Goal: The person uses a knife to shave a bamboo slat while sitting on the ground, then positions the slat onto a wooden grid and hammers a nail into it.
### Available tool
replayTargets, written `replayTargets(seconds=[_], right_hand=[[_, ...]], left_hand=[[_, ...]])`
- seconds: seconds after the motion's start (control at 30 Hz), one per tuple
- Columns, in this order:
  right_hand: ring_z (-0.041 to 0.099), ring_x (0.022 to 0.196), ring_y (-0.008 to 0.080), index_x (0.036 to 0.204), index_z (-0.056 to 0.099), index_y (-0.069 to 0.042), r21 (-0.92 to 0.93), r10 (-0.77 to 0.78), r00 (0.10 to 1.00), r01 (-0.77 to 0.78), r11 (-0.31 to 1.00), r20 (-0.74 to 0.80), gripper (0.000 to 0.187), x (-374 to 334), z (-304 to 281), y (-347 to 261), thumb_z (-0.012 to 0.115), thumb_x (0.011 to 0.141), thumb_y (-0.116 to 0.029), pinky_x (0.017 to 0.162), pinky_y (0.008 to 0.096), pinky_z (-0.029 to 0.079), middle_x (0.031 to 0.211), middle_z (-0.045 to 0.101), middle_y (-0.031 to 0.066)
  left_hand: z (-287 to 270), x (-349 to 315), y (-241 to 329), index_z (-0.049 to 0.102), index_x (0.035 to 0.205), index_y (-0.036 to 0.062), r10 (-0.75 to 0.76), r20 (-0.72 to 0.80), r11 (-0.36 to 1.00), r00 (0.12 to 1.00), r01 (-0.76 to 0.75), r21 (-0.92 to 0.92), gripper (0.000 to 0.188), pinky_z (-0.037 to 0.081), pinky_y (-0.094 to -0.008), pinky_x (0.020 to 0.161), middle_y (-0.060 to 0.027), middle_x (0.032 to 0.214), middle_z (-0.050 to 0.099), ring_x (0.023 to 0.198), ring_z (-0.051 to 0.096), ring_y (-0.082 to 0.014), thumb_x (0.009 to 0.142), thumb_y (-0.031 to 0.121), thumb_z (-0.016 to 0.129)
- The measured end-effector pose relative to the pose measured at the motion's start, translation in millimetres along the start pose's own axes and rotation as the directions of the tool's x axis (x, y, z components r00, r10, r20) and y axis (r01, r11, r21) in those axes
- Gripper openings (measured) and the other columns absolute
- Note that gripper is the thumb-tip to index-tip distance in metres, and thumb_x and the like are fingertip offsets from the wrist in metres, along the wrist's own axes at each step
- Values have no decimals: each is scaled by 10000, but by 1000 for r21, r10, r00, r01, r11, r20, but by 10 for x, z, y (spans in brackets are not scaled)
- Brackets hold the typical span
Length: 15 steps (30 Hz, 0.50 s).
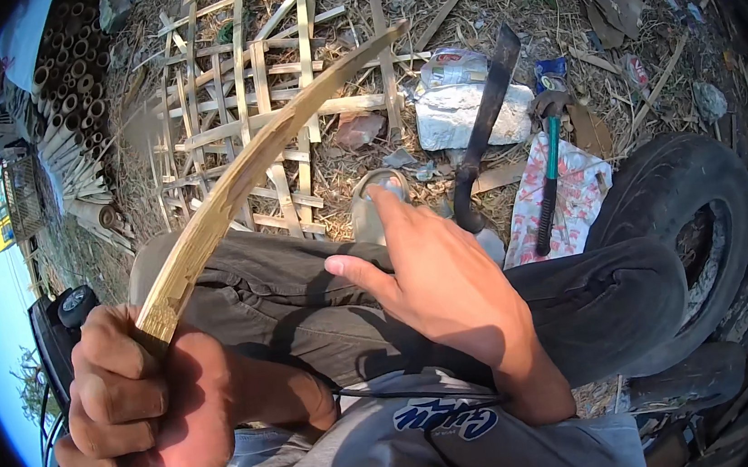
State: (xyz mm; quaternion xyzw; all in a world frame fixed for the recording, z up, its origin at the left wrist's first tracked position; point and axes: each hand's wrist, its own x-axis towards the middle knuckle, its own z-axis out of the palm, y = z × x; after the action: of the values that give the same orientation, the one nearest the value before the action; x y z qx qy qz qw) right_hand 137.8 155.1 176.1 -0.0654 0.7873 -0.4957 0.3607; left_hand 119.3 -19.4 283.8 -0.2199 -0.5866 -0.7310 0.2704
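Observation:
My left hand [151, 407] is closed around the lower end of a long split bamboo strip [240, 176]. The strip slants up and away to the right, tapering toward its far tip. My right hand [442, 276] is above my lap, back up, with the thumb spread and nothing visible in it; its palm side is hidden. Just beyond it a machete [489, 98] leans on a white stone block [440, 122], its dark handle toward me. Farther right, a hammer [551, 165] with a green and black handle lies on a red-patterned white cloth [580, 177].
A woven lattice of bamboo slats [307, 58] spreads over the straw-littered ground ahead. A black tyre [723, 174] is beside my right knee. Cut bamboo poles [75, 119] are stacked at the far left. Behind the stone block is a clear plastic package [453, 70].

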Motion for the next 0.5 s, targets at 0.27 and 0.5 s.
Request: replayTargets(seconds=[0.27, 0.5], right_hand=[[638, 1107, 289, 1290, 498, 21, 740, 100, 737, 672, -3, -669, 536, -135, -563, -237, 484, 1060, -462, 923, 387, 533, 1170, 650, 239], [549, 875, 196, 1143, 471, -33, 347, 411, 317, 938, -4, -855, 204, -115, -1088, 403, 481, 1029, -202, 818, 361, 485, 965, 570, 104]], left_hand=[[707, 338, -388, 441, 906, 158, 64, 683, 998, 728, -33, -59, 472, 413, -393, 771, -103, 907, 553, 791, 550, -231, 903, 608, 585], [-32, 530, -469, 519, 1339, 81, -423, 523, 501, 740, -290, 815, 908, 429, -462, 1062, -187, 1414, 509, 1313, 503, -359, 690, 619, 857]])
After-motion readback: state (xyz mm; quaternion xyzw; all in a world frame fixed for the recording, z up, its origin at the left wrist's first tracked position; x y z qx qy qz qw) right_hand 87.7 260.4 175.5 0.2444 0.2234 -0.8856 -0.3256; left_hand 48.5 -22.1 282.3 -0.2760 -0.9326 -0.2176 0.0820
